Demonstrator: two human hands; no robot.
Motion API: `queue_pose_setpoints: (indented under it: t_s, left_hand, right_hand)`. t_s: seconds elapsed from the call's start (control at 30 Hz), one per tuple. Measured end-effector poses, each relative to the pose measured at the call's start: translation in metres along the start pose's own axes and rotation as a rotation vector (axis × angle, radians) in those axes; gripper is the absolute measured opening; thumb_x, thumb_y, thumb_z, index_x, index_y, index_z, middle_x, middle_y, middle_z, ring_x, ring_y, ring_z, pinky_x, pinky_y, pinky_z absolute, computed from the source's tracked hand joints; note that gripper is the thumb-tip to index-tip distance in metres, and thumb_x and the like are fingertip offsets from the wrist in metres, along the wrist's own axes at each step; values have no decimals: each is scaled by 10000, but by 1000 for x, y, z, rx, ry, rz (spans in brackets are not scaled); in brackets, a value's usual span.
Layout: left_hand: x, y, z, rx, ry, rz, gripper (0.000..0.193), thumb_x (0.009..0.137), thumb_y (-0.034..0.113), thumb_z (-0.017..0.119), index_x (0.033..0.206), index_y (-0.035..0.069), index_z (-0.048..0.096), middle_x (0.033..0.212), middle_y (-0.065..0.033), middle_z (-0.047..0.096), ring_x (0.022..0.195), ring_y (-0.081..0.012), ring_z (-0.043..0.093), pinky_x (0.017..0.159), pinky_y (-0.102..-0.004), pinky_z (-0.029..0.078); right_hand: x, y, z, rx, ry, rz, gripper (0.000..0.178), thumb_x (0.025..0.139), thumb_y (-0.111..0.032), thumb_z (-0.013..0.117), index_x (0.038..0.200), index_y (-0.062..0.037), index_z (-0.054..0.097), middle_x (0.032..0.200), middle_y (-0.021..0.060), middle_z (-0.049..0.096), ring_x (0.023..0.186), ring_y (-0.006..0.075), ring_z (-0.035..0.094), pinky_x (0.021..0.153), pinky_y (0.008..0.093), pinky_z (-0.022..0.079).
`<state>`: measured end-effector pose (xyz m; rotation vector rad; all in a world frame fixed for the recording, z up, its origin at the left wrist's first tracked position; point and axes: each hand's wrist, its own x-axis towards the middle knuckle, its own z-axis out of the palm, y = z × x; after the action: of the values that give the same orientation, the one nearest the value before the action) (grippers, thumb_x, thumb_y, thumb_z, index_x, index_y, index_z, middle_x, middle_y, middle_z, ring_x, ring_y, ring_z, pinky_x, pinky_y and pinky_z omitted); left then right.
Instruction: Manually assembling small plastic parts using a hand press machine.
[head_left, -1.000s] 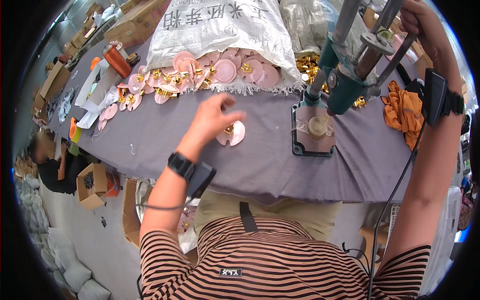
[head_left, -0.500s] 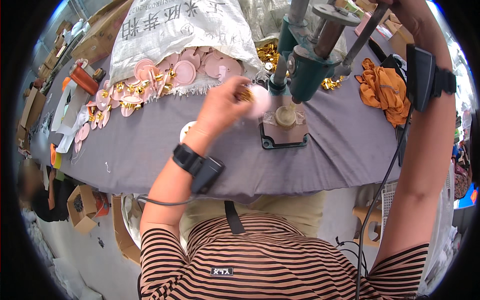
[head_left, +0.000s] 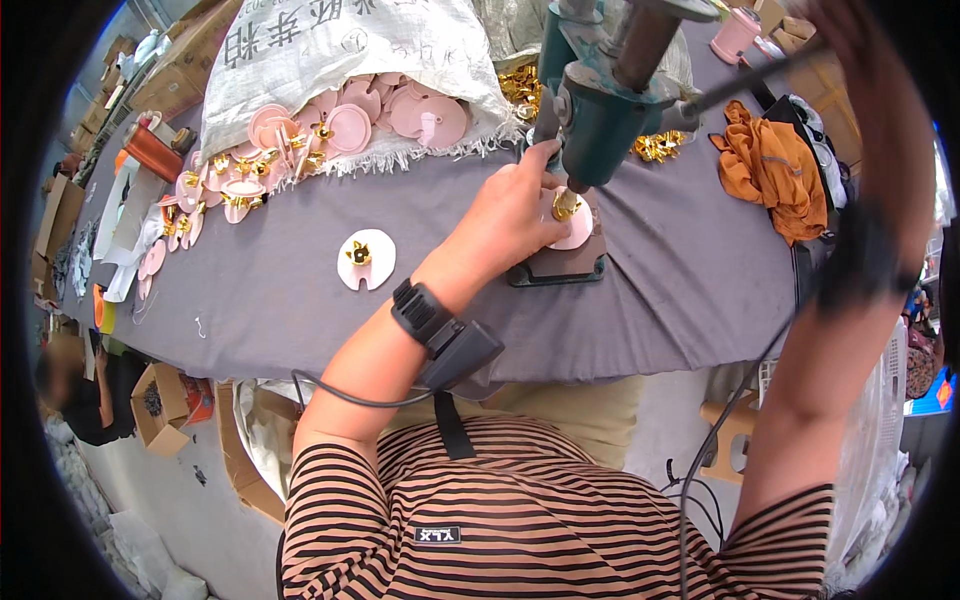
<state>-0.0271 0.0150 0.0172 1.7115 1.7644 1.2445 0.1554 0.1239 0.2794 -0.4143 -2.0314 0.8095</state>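
Observation:
My left hand [head_left: 505,220] grips the edge of a pink disc [head_left: 574,238] on the base plate [head_left: 560,265] of a green hand press [head_left: 610,115]. A gold metal piece [head_left: 566,207] stands on that disc, directly below the tip of the press. Up at the right, my right hand [head_left: 843,35] is blurred and partly cut by the picture's edge; it is closed at the end of the press lever [head_left: 755,75]. Another pink disc [head_left: 377,270], notched and with a gold piece on it, lies on the cloth left of my left wrist.
A white woven sack [head_left: 350,60] spills pink discs [head_left: 430,120] and gold-fitted ones onto the grey cloth [head_left: 300,320]. Gold pieces [head_left: 658,148] lie behind the press. Orange cloth [head_left: 775,170] is at the right, a copper-coloured spool [head_left: 152,150] at the left. Cables hang from both wrist devices.
My left hand has moved right and brought the pink disc with its gold piece onto the press base. The right hand and lever have swung outward to the right.

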Motion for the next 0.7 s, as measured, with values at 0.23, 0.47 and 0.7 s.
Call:
queue_pose_setpoints:
  t_s: [0.23, 0.47, 0.7]
  left_hand:
    - [2, 5, 10, -79, -33, 45, 762, 736, 104, 778, 1404, -17, 433, 1071, -215, 680, 1039, -413, 634, 909, -470, 517]
    - [-6, 1, 19, 69, 38, -52, 555, 741, 162, 802, 1206, 39, 525, 1036, -176, 692, 964, -359, 681, 839, -426, 542]
    - [-22, -11, 22, -96, 373, -87, 656, 772, 192, 798, 1341, 28, 517, 948, -151, 751, 887, -310, 738, 808, -400, 569]
  right_hand:
    - [-231, 59, 35, -327, 6, -373, 215, 733, 42, 730, 905, -81, 692, 630, -5, 554, 622, 155, 549, 788, 428, 541]
    - [-144, 24, -17, -246, 145, -171, 112, 845, 47, 691, 929, -26, 698, 773, 45, 649, 655, 122, 587, 622, 230, 480]
    - [56, -9, 16, -105, -53, 231, 105, 936, -82, 602, 961, -1, 665, 607, -58, 419, 521, 70, 398, 539, 267, 384]
